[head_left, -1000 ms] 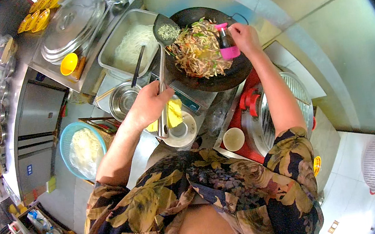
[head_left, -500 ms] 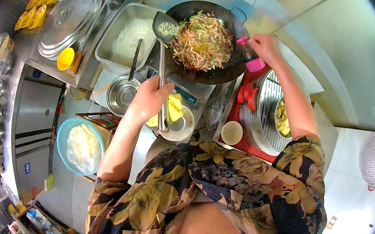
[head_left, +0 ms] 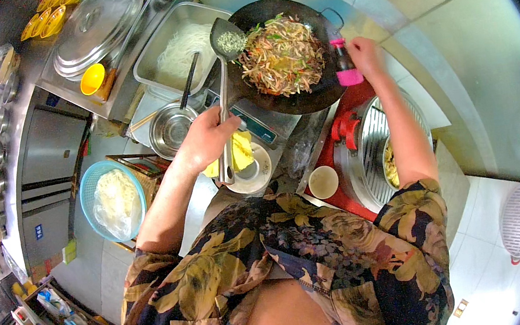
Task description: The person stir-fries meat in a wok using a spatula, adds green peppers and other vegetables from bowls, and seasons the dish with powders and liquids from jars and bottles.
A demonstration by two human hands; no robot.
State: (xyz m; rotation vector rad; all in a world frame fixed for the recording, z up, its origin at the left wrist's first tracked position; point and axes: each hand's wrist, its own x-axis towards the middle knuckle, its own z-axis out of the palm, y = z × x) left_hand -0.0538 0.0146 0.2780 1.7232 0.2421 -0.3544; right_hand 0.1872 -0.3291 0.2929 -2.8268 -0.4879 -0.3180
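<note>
My left hand (head_left: pixel 208 136) is wrapped round the long metal handle of a cooking ladle (head_left: pixel 228 39). The ladle's dark bowl rests by the wok's left rim and holds pale granules. Below that hand, a yellow cloth (head_left: pixel 242 151) hangs over a white bowl (head_left: pixel 259 169). The black wok (head_left: pixel 255 14) contains a stir-fry of pale strips with green and red pieces (head_left: pixel 282 56). At the wok's right rim, my right hand (head_left: pixel 365 57) is closed beside a small dark bottle (head_left: pixel 344 61) with a pink cap and pink base; its fingertips are partly hidden behind it.
Left of the wok are a tray of white noodles (head_left: pixel 185 51), a steel bowl (head_left: pixel 170 131) and a digital scale (head_left: pixel 254 124). A blue basket (head_left: pixel 88 206) holds bagged noodles. A white cup (head_left: pixel 323 182) and a round slatted metal rack (head_left: pixel 371 171) sit at the right.
My right hand and the bottle have moved slightly farther away along the wok's right rim. My left hand stays on the ladle, which has hardly moved.
</note>
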